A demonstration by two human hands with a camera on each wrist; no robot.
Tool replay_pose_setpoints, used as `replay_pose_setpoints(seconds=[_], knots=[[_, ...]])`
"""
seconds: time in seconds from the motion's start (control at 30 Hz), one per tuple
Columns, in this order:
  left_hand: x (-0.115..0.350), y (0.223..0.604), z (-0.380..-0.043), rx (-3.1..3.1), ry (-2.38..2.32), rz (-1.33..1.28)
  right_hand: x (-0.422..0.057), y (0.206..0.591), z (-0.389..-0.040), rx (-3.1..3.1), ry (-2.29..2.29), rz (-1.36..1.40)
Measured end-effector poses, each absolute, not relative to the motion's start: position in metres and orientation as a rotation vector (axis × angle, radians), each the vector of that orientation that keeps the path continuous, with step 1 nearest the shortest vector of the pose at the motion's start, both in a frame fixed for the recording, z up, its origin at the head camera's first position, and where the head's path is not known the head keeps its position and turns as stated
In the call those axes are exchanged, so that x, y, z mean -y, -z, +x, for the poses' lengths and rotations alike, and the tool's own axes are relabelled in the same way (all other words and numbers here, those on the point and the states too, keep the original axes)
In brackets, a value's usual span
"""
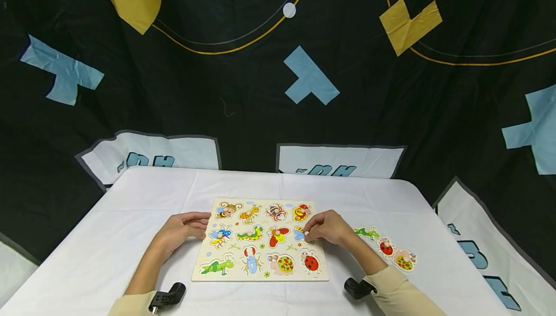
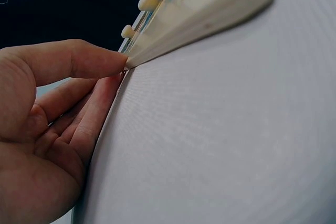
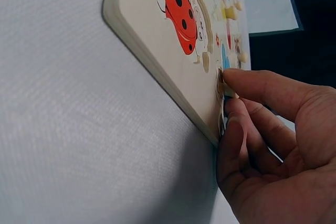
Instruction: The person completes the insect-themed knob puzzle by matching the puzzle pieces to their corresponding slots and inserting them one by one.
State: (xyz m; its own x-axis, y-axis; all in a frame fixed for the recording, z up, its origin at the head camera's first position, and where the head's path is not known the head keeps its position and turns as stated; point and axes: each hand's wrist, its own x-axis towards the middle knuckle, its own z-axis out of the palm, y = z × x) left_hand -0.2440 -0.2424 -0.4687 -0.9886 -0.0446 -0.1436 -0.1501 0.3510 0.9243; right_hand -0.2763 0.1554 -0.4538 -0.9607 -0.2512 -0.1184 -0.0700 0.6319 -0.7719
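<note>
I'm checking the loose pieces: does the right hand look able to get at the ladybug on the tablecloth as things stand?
Probably yes: nothing covers the loose ladybug piece, though the right hand, now pinching the blue-winged piece, would have to let go first.

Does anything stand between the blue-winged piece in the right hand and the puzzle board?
Nothing visible does. The right hand holds the blue-winged piece at the puzzle board, with nothing seen in between; three loose pieces lie aside, right of the board.
</note>
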Motion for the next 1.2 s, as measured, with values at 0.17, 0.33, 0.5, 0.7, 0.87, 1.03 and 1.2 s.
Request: replay_pose_setpoints(seconds=[0.17, 0.33, 0.5, 0.7, 0.87, 1.03, 1.2], knots=[[0.242, 0.469, -0.244, -2.510, -1.718, -0.185, -0.158, 0.452, -0.276, -2.614, 1.268, -0.287], [0.242, 0.468, -0.244, -2.509, -1.723, -0.183, -0.163, 0.451, -0.276, -2.593, 1.309, -0.281], [0.242, 0.468, -0.244, -2.504, -1.731, -0.183, -0.170, 0.449, -0.276, -2.603, 1.328, -0.246], [0.242, 0.470, -0.245, -2.484, -1.755, -0.187, -0.180, 0.446, -0.275, -2.598, 1.367, -0.258], [0.243, 0.471, -0.245, -2.488, -1.751, -0.184, -0.188, 0.442, -0.275, -2.621, 1.346, -0.216], [0.244, 0.471, -0.245, -2.500, -1.740, -0.167, -0.195, 0.439, -0.276, -2.662, 1.302, -0.163], [0.244, 0.471, -0.245, -2.500, -1.740, -0.165, -0.204, 0.437, -0.276, -2.688, 1.277, -0.107]])
